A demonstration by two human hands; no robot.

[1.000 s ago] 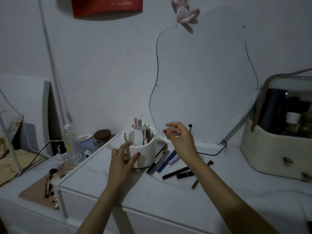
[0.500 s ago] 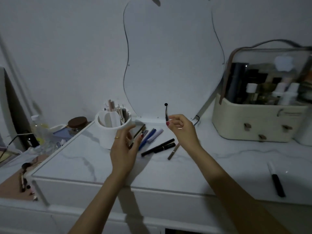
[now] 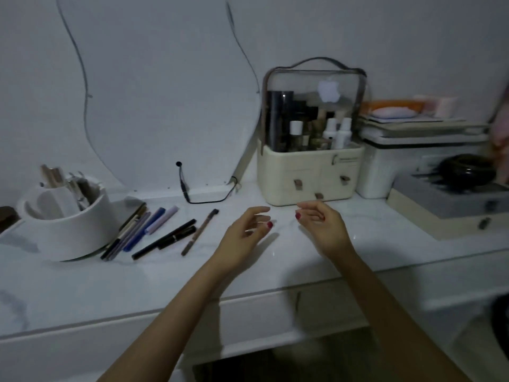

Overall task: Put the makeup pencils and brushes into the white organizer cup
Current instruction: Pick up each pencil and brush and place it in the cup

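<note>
The white organizer cup [image 3: 74, 227] stands at the left of the marble tabletop with several pencils and brushes upright in its back compartments. Beside it on its right lie several loose makeup pencils [image 3: 137, 230], two black pens [image 3: 168, 238] and a brown brow pencil [image 3: 199, 232]. My left hand [image 3: 245, 230] hovers over the tabletop to the right of the brow pencil, fingers apart and holding nothing. My right hand [image 3: 322, 224] hovers a little further right, fingers loosely curled and also holding nothing.
A cream cosmetic case [image 3: 309, 172] with a clear lid and bottles stands behind my hands. Stacked boxes [image 3: 407, 150] and a grey box with a black object [image 3: 451, 194] fill the right. A black cable [image 3: 190, 194] runs from the mirror [image 3: 159, 92] at the back.
The view has swung right, so the cup and pencils now sit at the left. Both hands have moved away from the cup toward the middle of the tabletop, holding nothing.
</note>
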